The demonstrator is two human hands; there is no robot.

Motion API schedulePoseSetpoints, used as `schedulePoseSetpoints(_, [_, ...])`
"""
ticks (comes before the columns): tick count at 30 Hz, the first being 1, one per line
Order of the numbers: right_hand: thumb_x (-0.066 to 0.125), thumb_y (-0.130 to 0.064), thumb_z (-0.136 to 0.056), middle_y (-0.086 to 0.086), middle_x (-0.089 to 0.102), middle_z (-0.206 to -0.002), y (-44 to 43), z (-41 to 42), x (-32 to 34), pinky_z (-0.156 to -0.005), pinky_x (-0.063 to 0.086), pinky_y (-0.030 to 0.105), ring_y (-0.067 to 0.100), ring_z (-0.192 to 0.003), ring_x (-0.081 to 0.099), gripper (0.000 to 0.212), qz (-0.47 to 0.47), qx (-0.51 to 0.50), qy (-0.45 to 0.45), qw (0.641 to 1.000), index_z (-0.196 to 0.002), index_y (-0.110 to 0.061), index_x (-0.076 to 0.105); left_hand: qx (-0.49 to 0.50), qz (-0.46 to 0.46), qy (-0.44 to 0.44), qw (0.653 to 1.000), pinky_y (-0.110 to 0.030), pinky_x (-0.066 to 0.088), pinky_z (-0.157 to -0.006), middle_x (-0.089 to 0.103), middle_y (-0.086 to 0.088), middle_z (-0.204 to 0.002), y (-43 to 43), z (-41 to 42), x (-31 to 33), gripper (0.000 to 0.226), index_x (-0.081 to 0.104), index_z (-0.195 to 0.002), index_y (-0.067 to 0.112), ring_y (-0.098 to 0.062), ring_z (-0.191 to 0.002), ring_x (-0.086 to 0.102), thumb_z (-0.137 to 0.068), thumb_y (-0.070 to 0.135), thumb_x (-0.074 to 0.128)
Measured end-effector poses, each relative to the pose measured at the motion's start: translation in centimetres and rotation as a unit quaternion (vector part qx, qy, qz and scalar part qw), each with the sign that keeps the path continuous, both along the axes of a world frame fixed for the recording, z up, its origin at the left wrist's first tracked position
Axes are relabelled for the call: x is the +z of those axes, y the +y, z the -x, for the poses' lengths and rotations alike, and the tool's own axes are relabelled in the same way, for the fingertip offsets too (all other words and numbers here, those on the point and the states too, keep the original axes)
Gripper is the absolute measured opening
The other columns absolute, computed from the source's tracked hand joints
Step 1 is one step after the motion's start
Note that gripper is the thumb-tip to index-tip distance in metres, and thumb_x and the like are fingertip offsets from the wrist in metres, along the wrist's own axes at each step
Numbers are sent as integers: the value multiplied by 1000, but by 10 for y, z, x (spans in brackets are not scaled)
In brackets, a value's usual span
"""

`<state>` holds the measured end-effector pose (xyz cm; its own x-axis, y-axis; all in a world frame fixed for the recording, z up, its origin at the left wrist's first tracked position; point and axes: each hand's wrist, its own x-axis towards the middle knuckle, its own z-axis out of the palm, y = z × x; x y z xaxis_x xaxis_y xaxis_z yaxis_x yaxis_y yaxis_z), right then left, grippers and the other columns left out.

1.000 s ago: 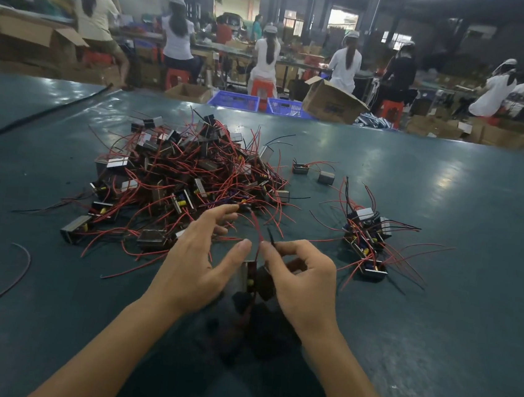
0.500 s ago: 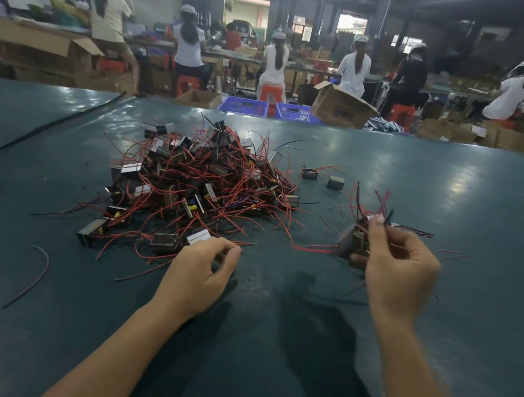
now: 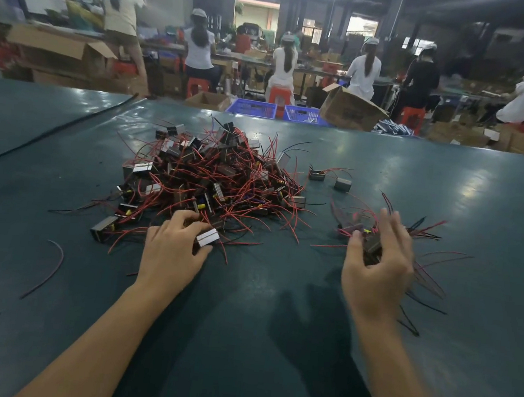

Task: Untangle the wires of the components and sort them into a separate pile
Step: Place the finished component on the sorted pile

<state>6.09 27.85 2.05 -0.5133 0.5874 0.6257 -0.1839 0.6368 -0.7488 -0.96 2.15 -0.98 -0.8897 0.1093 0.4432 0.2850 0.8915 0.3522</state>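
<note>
A big tangled pile of components [image 3: 211,173], small metal blocks with red and black wires, lies at the table's centre left. My left hand [image 3: 172,253] rests at its near edge and pinches a white-striped component [image 3: 208,237] between thumb and fingers. On the right sits the small sorted pile [image 3: 352,230], its wires fanning out to the right. My right hand [image 3: 376,268] hovers over this pile, blurred, with fingers spread; a dark component [image 3: 372,249] lies just below the fingers and most of the pile is hidden behind the hand.
Two loose components [image 3: 316,175] [image 3: 342,184] lie between the piles, farther back. A stray wire [image 3: 53,260] curves at the left on the dark green table [image 3: 481,189]. Beyond the far edge stand blue crates [image 3: 252,108], cardboard boxes and several seated workers.
My right hand carried a component from the centre to the right pile and has spread its fingers over it. My left hand moved onto the big pile's near edge and pinched a striped component.
</note>
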Motion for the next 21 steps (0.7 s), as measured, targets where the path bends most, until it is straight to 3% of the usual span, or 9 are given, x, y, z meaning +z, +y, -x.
schedulePoseSetpoints(2, [67, -7, -88, 15, 44, -147, -4, -2, -2, -108, 13, 6, 30, -139, 33, 49, -21, -11, -25, 999, -136, -8, 54, 15, 0, 3, 1000, -43, 35, -97, 53, -3, -127, -2, 1, -1, 34, 70, -115, 17, -26, -113, 55, -83, 31, 74])
schedulePoseSetpoints(3, [67, -7, -88, 15, 44, -147, -6, -2, -3, -108, 12, 7, 31, -139, 32, 49, -33, -15, -35, 999, -136, -8, 55, 18, 1, 12, 1000, -43, 35, -96, 54, -3, -125, -3, 2, -2, 32, 71, -112, 18, -26, -112, 54, -84, 31, 74])
schedulePoseSetpoints(6, [69, -8, -86, 15, 47, -146, -12, -2, -6, -116, 21, 34, 32, -140, 32, 48, -83, -17, -51, 995, -133, -9, 59, 3, -17, 64, 998, -42, 35, -92, 58, -2, -118, 1, -1, -3, 25, 72, -106, 16, -26, -107, 55, -87, 32, 71])
schedulePoseSetpoints(8, [71, -10, -84, 14, 50, -143, -16, -3, -7, -119, 18, 48, 33, -139, 36, 45, -99, -29, -58, 993, -128, -10, 63, -15, -47, 101, 994, -40, 37, -89, 60, -1, -113, 6, -3, 0, 22, 71, -104, 15, -24, -104, 56, -88, 30, 70])
schedulePoseSetpoints(11, [68, -20, -84, 6, 61, -132, -21, -5, -4, -118, 10, 51, 29, -131, 48, 30, -136, -85, -23, 987, -115, -17, 72, -74, -125, 130, 981, -36, 45, -80, 66, 2, -98, 13, -11, 5, 17, 68, -102, 13, -18, -86, 62, -90, 25, 67])
schedulePoseSetpoints(14, [62, -24, -86, 3, 67, -117, -28, -7, -2, -108, 32, 53, 27, -112, 59, 24, -184, -63, 73, 978, -105, -16, 74, -123, -280, 74, 949, -27, 53, -60, 67, 10, -73, 20, -19, 12, 9, 67, -101, 18, -9, -61, 62, -92, 19, 66])
schedulePoseSetpoints(17, [63, -22, -87, -2, 68, -103, -42, -10, -5, -90, 44, 42, 17, -95, 61, 22, -183, 54, 88, 978, -104, -13, 73, -150, -405, -29, 902, -25, 53, -51, 71, 3, -69, 29, -24, 19, 7, 67, -92, 23, -17, -50, 63, -91, 17, 67])
schedulePoseSetpoints(21, [61, -31, -89, -14, 63, -84, -59, -11, -13, -77, 49, 38, 8, -76, 60, 18, -99, 158, -9, 982, -97, -19, 72, -175, -382, -97, 902, -30, 55, -50, 73, 0, -68, 37, -28, 18, 4, 71, -91, 19, -26, -57, 67, -89, 17, 69])
